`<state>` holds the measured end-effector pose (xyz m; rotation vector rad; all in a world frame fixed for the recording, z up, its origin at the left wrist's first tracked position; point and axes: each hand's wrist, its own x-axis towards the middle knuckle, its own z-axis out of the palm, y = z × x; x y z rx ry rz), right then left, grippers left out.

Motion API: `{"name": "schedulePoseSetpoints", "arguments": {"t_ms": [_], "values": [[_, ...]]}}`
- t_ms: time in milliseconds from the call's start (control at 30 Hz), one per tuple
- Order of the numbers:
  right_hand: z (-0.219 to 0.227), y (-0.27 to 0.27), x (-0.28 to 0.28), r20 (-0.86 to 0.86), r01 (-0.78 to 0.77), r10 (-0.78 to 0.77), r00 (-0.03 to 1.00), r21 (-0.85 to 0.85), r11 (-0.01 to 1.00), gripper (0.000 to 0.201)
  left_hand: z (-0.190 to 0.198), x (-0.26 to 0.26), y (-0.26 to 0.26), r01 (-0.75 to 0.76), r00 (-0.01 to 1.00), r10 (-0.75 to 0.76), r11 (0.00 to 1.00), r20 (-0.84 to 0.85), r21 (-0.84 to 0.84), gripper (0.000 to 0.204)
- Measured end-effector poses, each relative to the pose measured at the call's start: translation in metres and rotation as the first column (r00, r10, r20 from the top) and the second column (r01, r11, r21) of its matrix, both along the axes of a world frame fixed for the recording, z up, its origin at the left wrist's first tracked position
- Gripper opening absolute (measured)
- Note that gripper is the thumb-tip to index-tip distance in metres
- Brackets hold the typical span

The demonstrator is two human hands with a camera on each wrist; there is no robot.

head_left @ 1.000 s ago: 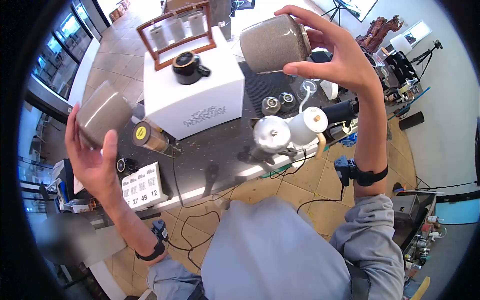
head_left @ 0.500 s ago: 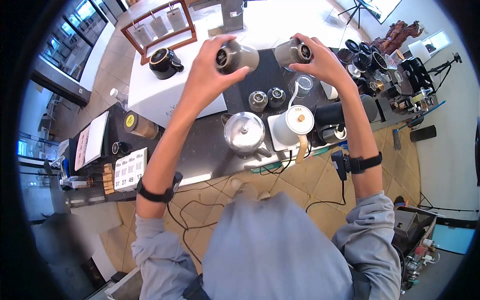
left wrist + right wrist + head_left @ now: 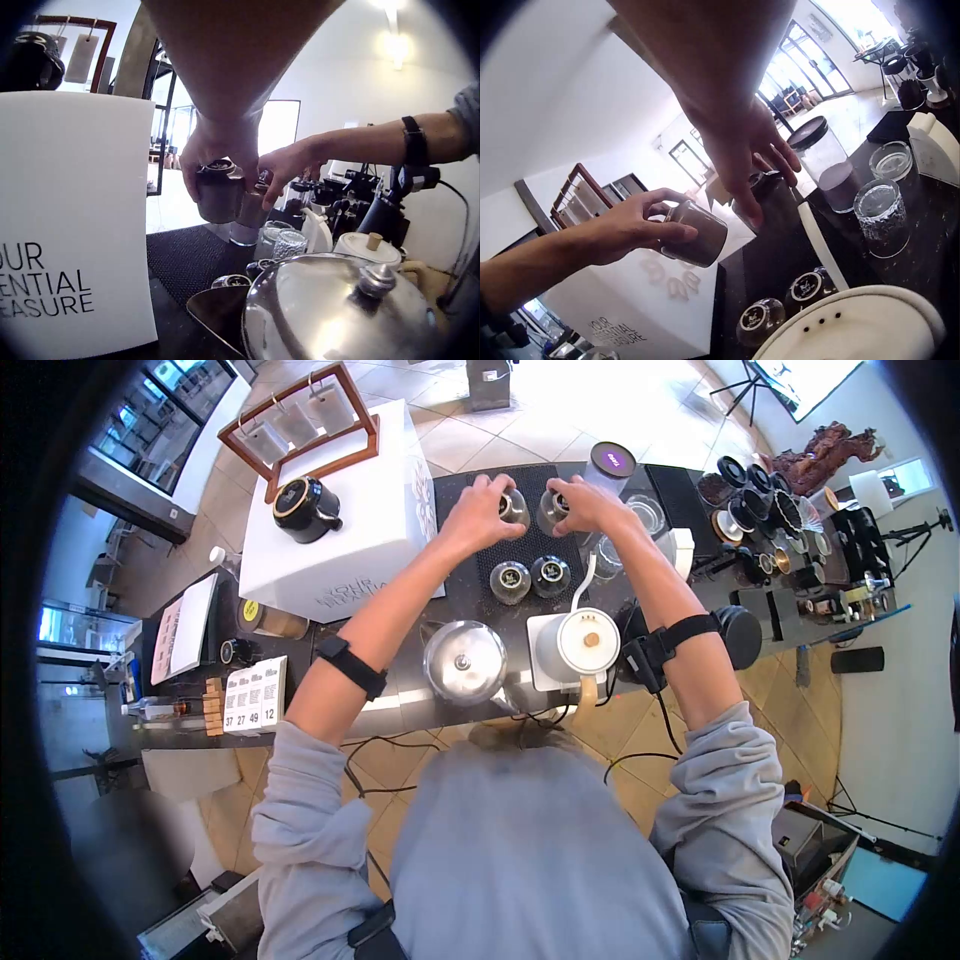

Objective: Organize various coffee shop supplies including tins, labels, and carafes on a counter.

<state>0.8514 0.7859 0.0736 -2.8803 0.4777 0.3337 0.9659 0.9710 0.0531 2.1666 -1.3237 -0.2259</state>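
Note:
My left hand grips a grey-brown cup from above, base up, over the dark ribbed mat. Close beside it, my right hand holds a matching cup, also upside down, with fingers and thumb round its base end. In the right wrist view the left hand's cup is tilted. Nearer to me, two more upturned cups with logos on their bases stand side by side.
A steel pot and a white gooseneck kettle stand nearest me. A big white box carries a black mug and a wooden frame. Drinking glasses and a dark-lidded jar stand at the right.
Both hands, first held wide apart and raised with the cups, have come together and moved down over the mat. The cups have turned base up, and the head view has shifted.

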Motion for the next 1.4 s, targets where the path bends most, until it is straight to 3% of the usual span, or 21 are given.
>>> {"name": "schedulePoseSetpoints", "arguments": {"t_ms": [300, 567, 867, 1167, 1267, 1400], "values": [[-0.056, -0.012, 0.032, -0.178, -0.079, 0.086, 0.98, 0.045, 0.996, 0.082, -0.057, 0.018, -0.037, -0.06, 0.996, 0.07, 0.985, -0.057, 0.163, 0.068], [-0.085, -0.014, 0.043, -0.242, -0.066, 0.092, 0.966, 0.113, 0.991, 0.091, -0.096, 0.025, -0.045, -0.022, 0.995, 0.049, 0.955, -0.085, 0.296, 0.072], [-0.092, -0.012, 0.05, -0.361, -0.008, 0.077, 0.929, 0.188, 0.982, 0.089, -0.114, 0.023, -0.048, 0.031, 0.989, 0.021, 0.938, -0.145, 0.346, 0.074], [-0.119, -0.029, 0.058, -0.356, -0.026, 0.097, 0.929, 0.199, 0.98, 0.082, -0.125, 0.02, -0.05, 0.058, 0.986, 0.006, 0.927, -0.169, 0.37, 0.076], [-0.104, -0.024, 0.058, -0.413, 0.051, 0.043, 0.91, 0.213, 0.976, 0.084, -0.125, 0.02, -0.05, 0.074, 0.986, -0.011, 0.922, -0.164, 0.38, 0.076], [-0.108, -0.023, 0.055, -0.409, 0.022, 0.074, 0.909, 0.225, 0.974, 0.081, -0.126, 0.022, -0.049, 0.083, 0.985, -0.02, 0.927, -0.174, 0.366, 0.079]]}}
